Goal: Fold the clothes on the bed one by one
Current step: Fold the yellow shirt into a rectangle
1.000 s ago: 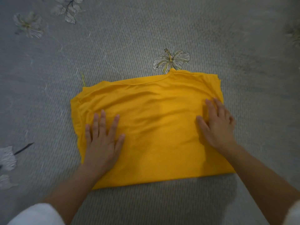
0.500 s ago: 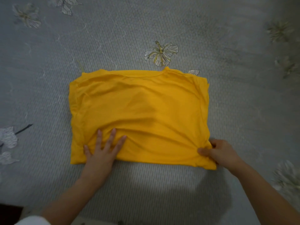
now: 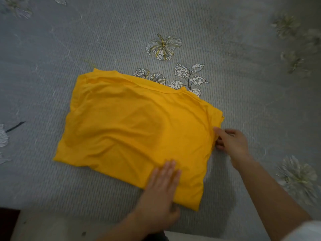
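The yellow shirt [image 3: 135, 129] lies folded into a rough rectangle on the bed [image 3: 243, 49], skewed so that its near-right corner sits closest to me. The shirt's left part lies free, and soft ridges run across its middle. My left grip [image 3: 163, 186] rests on the shirt's near edge, toward the right end. It is released, with fingers straight and together and the palm pressing the cloth flat. My right grip [image 3: 231, 141] is at the shirt's right edge and grasps it, thumb on top and fingers curled under the hem as far as I can tell. Beyond the shirt's far edge, a printed flower [image 3: 163, 46] and a leaf sprig [image 3: 189, 75] show on the bedcover, and the sprig's lowest leaves meet that edge.

I judge that the next fold carries the right edge over toward the left. The layers under that edge look loose, so a pinch that catches only the top one would peel the stack apart. The unweighted left part could drag and bunch if I pull before lifting. The ridges in the middle would get trapped as creases.
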A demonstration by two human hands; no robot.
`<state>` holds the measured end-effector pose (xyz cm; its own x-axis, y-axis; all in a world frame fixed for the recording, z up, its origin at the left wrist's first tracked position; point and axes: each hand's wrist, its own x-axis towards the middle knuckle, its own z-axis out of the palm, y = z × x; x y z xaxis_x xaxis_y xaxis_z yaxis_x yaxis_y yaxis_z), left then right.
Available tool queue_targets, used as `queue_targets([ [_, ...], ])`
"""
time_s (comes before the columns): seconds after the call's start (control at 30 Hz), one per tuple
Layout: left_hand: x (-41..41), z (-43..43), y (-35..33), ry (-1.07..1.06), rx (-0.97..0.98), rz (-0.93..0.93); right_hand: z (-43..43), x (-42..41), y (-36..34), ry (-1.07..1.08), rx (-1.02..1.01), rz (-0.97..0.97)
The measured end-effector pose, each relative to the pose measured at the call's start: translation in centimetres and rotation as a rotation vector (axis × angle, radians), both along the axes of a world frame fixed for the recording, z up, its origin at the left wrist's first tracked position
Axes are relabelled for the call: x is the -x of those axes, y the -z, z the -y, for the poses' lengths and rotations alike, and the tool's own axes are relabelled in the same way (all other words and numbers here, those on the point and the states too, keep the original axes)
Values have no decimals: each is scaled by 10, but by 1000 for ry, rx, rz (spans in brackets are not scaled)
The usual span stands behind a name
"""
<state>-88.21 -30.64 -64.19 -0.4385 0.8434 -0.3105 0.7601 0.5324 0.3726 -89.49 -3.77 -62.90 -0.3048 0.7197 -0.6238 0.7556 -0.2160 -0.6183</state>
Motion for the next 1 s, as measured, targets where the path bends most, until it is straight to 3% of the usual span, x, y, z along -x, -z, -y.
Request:
queue_targets([
  [0.17, -44, -71, -6, -194, 291, 163, 4, 40, -2, -63, -21, -10],
  [0.3, -44, -75, -3, -253, 270, 65, 3, 63, -20, -12, 118, -115],
  [0.37, -35, -68, -7, -245, 172, 120, 8, 74, -31, -93, 131, -117],
  [0.4, -24, -62, -13, -299, 89, 252, 12, 80, -36, -148, 128, -111],
  [0.5, 12, -29, -22, -579, -354, 608, 29, 106, -50, -238, 136, -135],
  [0.57, 45, -1, -29, -883, -441, 890, 44, 128, -56, -241, 166, -172],
  [0.77, 110, 82, -30, -1572, -569, 1035, 113, 204, -60, -273, 269, -253],
  [0.9, 125, 123, -22, -1783, -767, 1216, 168, 250, -57, -377, 301, -298],
  [1.0, 140, 142, -21, -1908, -978, 1241, 200, 277, -49, -397, 373, -365],
])
